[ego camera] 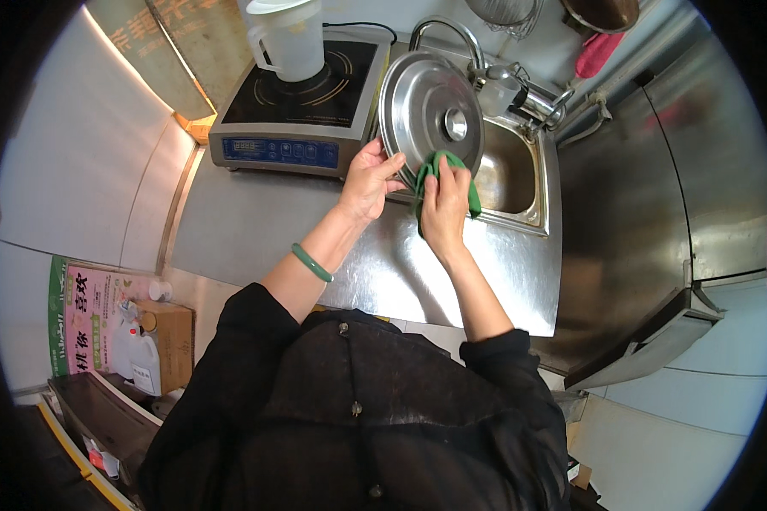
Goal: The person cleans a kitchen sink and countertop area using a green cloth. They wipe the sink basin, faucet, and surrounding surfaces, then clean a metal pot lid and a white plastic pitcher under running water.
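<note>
My left hand grips the near left rim of a round stainless steel pot lid, thumb on top and fingers beneath. The lid is held tilted over the left part of the sink, its knob facing up and to the right. In my right hand is a bunched green cloth, pressed against the lid's near edge. Part of the cloth is hidden behind my fingers. Below both hands lies the stainless steel counter.
An induction cooker stands left of the sink, bearing a translucent plastic pitcher. The curved faucet rises behind the lid. Metal utensils sit at the sink's back corner. A steel cabinet borders the right side.
</note>
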`<action>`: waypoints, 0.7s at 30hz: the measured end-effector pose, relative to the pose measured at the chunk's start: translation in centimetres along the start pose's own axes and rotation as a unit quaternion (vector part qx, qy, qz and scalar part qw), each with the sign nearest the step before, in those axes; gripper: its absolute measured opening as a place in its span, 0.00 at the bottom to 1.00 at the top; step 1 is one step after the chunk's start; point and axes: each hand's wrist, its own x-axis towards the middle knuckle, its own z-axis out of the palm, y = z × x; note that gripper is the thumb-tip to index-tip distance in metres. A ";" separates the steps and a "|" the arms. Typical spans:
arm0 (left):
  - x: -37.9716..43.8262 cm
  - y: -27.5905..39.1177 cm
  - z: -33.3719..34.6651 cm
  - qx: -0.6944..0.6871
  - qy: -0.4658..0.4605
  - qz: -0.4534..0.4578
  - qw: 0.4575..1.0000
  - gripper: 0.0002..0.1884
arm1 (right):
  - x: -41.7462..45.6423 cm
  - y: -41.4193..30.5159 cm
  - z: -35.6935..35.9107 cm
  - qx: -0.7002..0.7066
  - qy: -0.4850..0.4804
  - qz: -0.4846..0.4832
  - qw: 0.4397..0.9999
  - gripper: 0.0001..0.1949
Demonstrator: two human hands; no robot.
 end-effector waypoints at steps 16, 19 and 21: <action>-1.5 0.4 -0.4 -0.053 -0.018 -0.015 0.998 0.12 | 1.5 -2.5 -2.1 -0.029 -0.150 -0.185 0.971 0.22; -1.3 0.5 -0.9 -0.056 0.006 -0.023 0.998 0.12 | -0.6 -0.4 -2.7 -0.029 -0.129 -0.172 0.976 0.23; -0.9 0.3 -1.4 -0.052 -0.003 -0.014 0.999 0.13 | -1.4 1.7 -3.2 -0.022 -0.091 -0.161 0.982 0.24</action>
